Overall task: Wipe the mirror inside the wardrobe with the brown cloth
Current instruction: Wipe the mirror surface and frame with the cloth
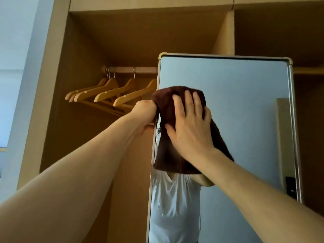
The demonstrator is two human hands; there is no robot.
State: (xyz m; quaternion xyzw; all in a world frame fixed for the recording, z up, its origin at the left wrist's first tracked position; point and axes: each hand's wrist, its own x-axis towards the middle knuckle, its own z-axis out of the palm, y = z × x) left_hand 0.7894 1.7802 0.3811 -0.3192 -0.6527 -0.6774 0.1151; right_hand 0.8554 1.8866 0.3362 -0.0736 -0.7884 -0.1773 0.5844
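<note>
The tall mirror [242, 106], silver-framed with rounded corners, stands upright in the right half of the frame inside the wardrobe [122, 41]. The dark brown cloth [165, 106] lies against its upper-left glass, lower part hanging down.

This is a room in a home, most likely a bedroom. A big brown wardrobe [122, 41] stands open. Inside it a rail [133, 69] runs across, and wooden hangers [108, 92] for clothes hang from it. A tall mirror [236, 102] with a thin metal edge stands in the wardrobe. A plain pale wall [15, 50] is on the left.
</note>
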